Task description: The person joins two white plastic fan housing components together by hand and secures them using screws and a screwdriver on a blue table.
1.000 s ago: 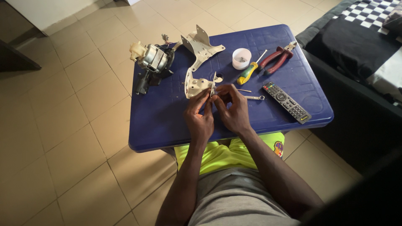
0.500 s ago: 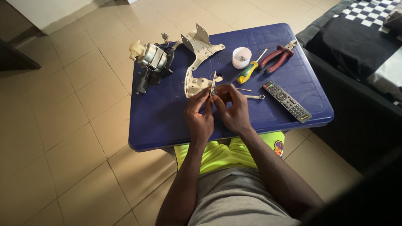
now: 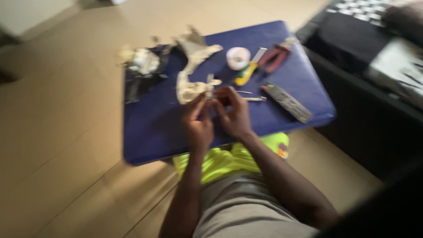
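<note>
Pinching sm. blurred part, both hands' grip closed: left hand (image 3: 199,125) & right hand (image 3: 233,115), beside off-white housing (image 3: 190,90).

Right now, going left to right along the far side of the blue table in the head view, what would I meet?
Motor assembly → pale metal bracket → white tape roll → yellow-handled screwdriver → red-handled pliers → remote control, all blurred, on the blue table.
</note>
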